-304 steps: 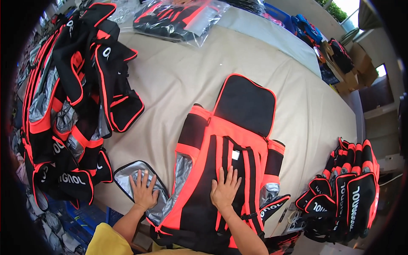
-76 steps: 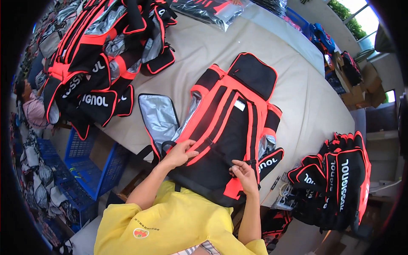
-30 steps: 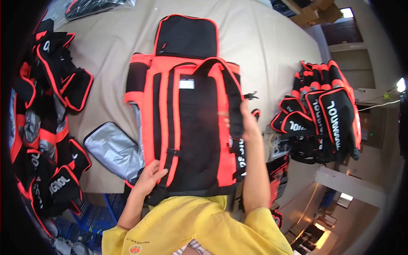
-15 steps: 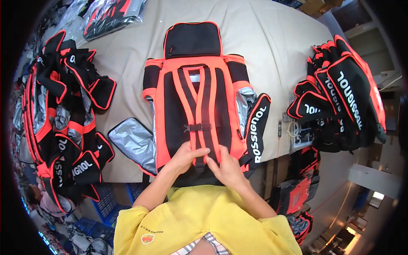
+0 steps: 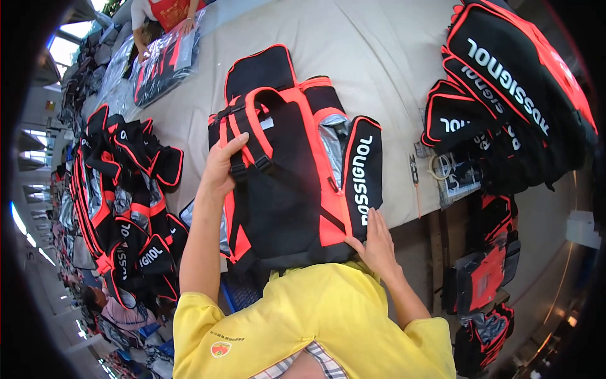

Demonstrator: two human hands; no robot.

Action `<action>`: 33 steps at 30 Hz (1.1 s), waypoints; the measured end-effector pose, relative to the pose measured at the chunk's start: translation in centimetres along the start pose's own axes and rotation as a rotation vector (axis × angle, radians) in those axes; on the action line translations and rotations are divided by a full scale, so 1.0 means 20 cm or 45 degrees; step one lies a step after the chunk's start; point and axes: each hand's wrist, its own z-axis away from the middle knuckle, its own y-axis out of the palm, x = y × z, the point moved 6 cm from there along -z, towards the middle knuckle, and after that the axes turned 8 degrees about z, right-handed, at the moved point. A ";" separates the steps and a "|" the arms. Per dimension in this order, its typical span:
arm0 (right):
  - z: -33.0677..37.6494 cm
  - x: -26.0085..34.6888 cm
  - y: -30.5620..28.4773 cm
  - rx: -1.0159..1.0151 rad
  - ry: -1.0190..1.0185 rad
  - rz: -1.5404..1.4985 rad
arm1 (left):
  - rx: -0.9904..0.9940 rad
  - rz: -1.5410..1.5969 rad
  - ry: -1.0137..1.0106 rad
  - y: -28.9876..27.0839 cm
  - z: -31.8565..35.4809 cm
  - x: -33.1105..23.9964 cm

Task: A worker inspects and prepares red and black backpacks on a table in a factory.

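A black and orange backpack (image 5: 287, 167) lies on the beige table (image 5: 372, 57), straps up, its lower end at the table's near edge. My left hand (image 5: 222, 165) grips the orange shoulder strap on its left side. My right hand (image 5: 377, 243) presses flat against the bag's lower right corner, below a black side flap with white lettering. A silver lining panel shows along the bag's right side.
A heap of black and orange bag parts (image 5: 123, 196) fills the table's left. A stack of finished bags (image 5: 511, 82) sits at the right, with small snips (image 5: 415, 174) beside it. Another person (image 5: 167, 16) works at the far end over bagged pieces.
The bag has been lifted and tilted at its left side. My left hand moved up from the bag's bottom to its shoulder strap; my right hand shifted to the lower right corner.
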 end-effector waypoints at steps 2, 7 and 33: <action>0.02 -0.04 0.02 0.028 0.014 -0.078 | -0.026 -0.079 -0.011 0.00 -0.07 0.00; 0.05 -0.09 -0.01 0.079 -0.022 -0.340 | -0.025 -0.263 -0.029 -0.06 -0.20 0.00; -0.57 0.13 0.02 0.050 -0.211 -0.343 | -0.220 -1.000 0.300 -0.39 -0.14 0.11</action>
